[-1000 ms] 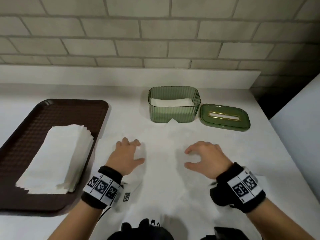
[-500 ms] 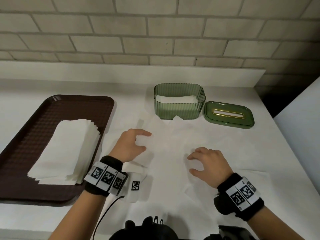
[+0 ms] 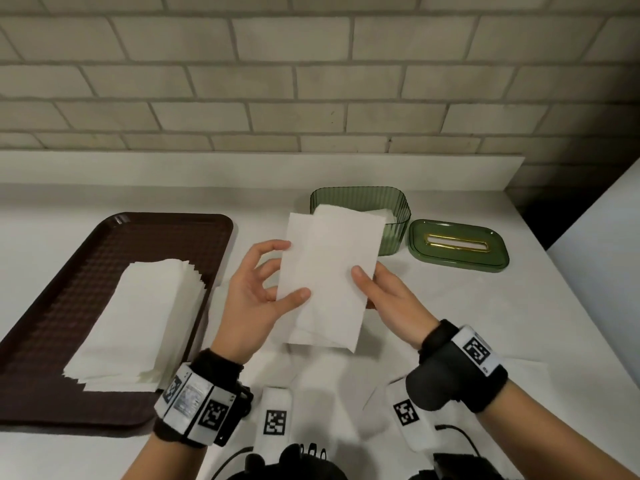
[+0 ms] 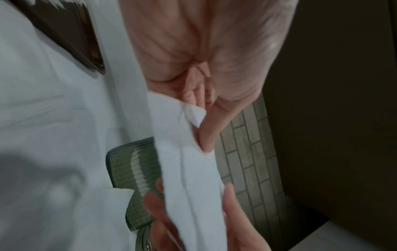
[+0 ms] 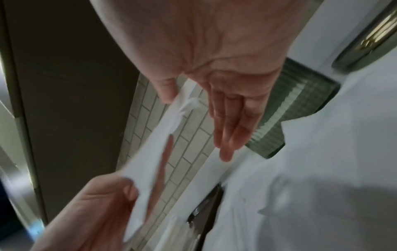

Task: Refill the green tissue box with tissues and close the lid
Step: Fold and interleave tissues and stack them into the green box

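Both hands had a small bundle of folded tissues (image 3: 329, 271) lifted off the counter (image 3: 485, 323), just in front of the green tissue box (image 3: 360, 199). The left hand (image 3: 252, 299) pinched its left edge between thumb and fingertips; the right hand (image 3: 391, 299) clamped the right edge, thumb on top, fingers flat underneath. The layers looked a bit fanned, so squaring them before lowering flat onto the tissues already in the box would probably help. The lid (image 3: 457, 245) sat just right of the box, off for now. More tissues were stacked on a brown tray (image 3: 52, 306) well left of the box. White counter, pale brick wall (image 3: 311, 81) behind the box.
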The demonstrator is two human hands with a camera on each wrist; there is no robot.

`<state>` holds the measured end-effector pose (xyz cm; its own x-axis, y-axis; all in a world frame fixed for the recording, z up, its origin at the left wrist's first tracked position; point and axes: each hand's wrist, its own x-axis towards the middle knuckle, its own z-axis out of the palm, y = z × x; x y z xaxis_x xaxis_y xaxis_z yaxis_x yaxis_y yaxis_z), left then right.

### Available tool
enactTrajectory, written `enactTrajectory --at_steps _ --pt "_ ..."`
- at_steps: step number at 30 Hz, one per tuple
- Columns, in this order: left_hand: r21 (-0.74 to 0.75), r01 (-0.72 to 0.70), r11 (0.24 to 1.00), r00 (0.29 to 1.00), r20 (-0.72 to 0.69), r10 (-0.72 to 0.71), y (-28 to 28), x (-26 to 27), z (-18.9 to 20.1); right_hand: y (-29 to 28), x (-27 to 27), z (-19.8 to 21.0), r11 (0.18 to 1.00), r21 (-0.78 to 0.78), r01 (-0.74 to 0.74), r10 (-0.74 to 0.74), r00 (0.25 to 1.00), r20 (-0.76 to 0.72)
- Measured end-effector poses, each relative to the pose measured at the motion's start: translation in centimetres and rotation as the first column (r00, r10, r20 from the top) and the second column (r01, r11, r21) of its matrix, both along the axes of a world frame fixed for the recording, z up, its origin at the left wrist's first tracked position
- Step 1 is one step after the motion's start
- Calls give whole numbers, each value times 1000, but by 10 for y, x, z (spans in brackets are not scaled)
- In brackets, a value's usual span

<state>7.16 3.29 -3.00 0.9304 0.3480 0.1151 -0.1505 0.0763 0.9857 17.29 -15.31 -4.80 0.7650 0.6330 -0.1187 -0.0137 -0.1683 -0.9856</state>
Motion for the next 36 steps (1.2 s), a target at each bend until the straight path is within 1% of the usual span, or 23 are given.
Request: enactTrajectory --at_steps 2,5,8,10,11,13,15,16,18,20,21,22,24,26,28,30,32,34,36 --pt "-26 1 1000 1000 -22 -2 -7 3 -4 9 1 0 999 26 28 -28 1000 -7" --pt "-64 5 998 996 -91 -11 -14 9 -14 15 6 -4 999 5 35 -34 999 -17" --pt "-105 16 994 983 -178 -35 -16 18 -22 17 10 -3 999 -21 -44 41 990 -134" --pt "-182 76 980 975 -194 -112 -17 23 -24 17 12 -5 992 -38 -119 111 981 -157" --pt "-202 106 974 972 -187 -144 -17 26 -25 16 15 -7 989 -46 -143 136 982 -131" --pt "-184 103 978 977 -166 -134 -16 32 -27 15 21 -11 984 -72 -165 161 985 -55" --pt "-186 23 982 990 -132 -48 -12 39 -27 10 28 -14 979 -138 -150 155 987 31" --pt "-179 -27 984 992 -122 5 -8 44 -27 6 32 -11 970 -197 -141 161 983 85" --pt "-80 -93 992 989 -124 82 1 54 -26 -3 41 -1 927 -356 -118 212 948 237" --pt "87 -79 993 983 -156 91 11 62 -26 -10 50 12 869 -491 -65 273 891 364" --pt "168 -50 985 980 -184 82 15 65 -27 -13 56 17 860 -509 -28 269 874 405" --pt "237 -15 971 975 -212 67 18 68 -27 -16 63 19 869 -494 17 232 868 439" --pt "325 52 944 962 -270 40 22 71 -31 -23 77 16 911 -393 122 81 883 462" --pt "358 93 929 947 -320 28 21 73 -37 -29 86 8 961 -215 174 -85 926 368" --pt "361 80 929 948 -317 41 15 74 -41 -29 85 1 978 -64 199 -175 945 276" --pt "344 30 938 968 -246 59 8 77 -42 -27 84 -5 979 8 203 -198 950 242" --pt "279 11 960 982 -184 43 7 79 -40 -25 84 -9 985 40 170 -174 959 223" --pt "220 16 975 988 -155 18 10 82 -38 -24 86 -12 986 60 157 -166 967 192" --pt "235 41 971 988 -153 -4 11 85 -41 -23 87 -15 985 80 156 -168 970 177"
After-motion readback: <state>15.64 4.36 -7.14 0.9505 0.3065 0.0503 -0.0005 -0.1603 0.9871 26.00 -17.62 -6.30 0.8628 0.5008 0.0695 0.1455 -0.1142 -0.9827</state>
